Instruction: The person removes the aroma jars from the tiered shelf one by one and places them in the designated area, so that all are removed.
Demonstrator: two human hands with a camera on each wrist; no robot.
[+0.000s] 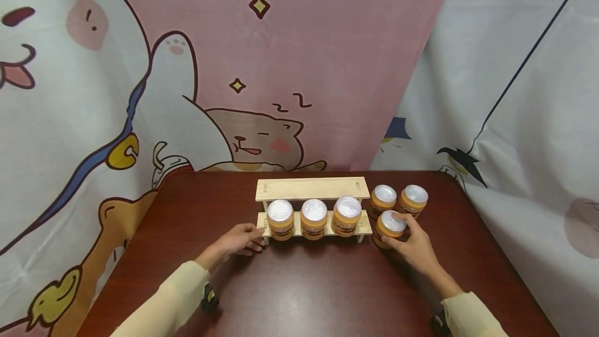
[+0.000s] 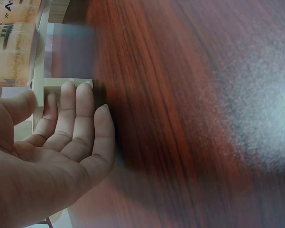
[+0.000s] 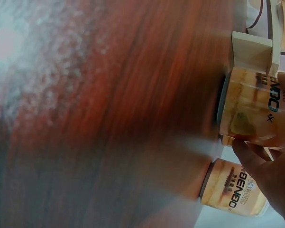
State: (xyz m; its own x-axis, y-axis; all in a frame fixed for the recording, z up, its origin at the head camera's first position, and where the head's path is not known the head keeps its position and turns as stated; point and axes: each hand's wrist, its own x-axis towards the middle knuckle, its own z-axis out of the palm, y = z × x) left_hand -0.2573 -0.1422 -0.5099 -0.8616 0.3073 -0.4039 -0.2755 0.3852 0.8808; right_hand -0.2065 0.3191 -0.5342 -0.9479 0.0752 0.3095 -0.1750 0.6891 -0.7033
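A two-tier wooden rack (image 1: 312,189) stands on the table, with three jars with silver lids and orange-brown labels on its lower shelf: a left jar (image 1: 281,221), a middle jar (image 1: 313,220) and a right jar (image 1: 346,217). My left hand (image 1: 241,239) holds the left end of that shelf, thumb above and fingers below, beside the rack's leg (image 2: 54,86). Right of the rack, my right hand (image 1: 414,246) grips a similar jar (image 1: 389,225) between thumb and fingers. In the right wrist view, that jar (image 3: 249,104) appears upright beside the rack's end.
Two more jars stand behind the gripped one, a nearer-left jar (image 1: 383,199) and a far-right jar (image 1: 414,199). The dark reddish table (image 1: 299,285) reaches back to a printed curtain (image 1: 337,66). White fabric (image 1: 524,160) hangs along the right side.
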